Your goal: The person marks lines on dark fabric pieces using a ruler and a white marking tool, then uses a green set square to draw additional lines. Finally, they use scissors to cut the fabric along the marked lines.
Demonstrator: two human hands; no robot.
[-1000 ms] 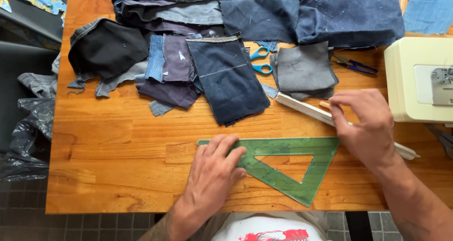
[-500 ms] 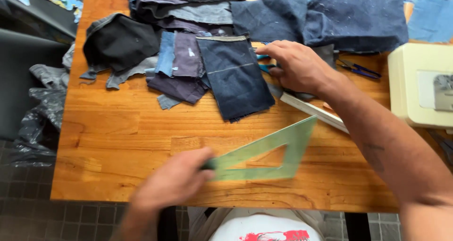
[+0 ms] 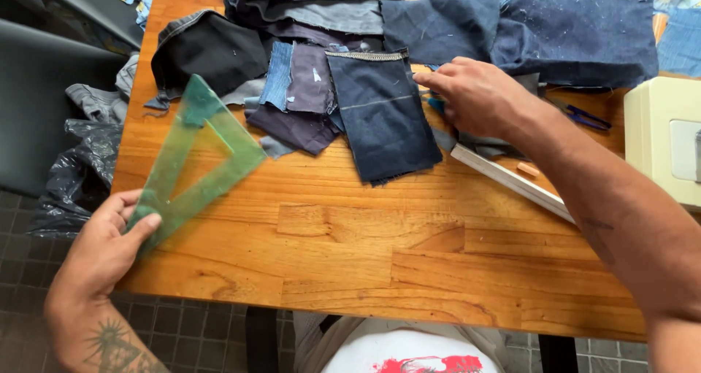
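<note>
Head view: my left hand (image 3: 102, 252) pinches one corner of a green set square (image 3: 197, 161) at the table's (image 3: 409, 263) left edge, about eight o'clock. Its long axis tilts up toward one o'clock, its top corner near black cloth (image 3: 208, 48). My right hand (image 3: 475, 95), fingers curled together, rests on denim scraps (image 3: 380, 114) at one o'clock; whether it grips anything, I cannot tell. Bare wood lies open across the near half. A ruler (image 3: 511, 179) slants at three o'clock.

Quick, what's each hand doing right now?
Left hand: closed on the green triangle ruler.
Right hand: fingers bent, reaching over denim pieces; grip cannot be told.
</note>
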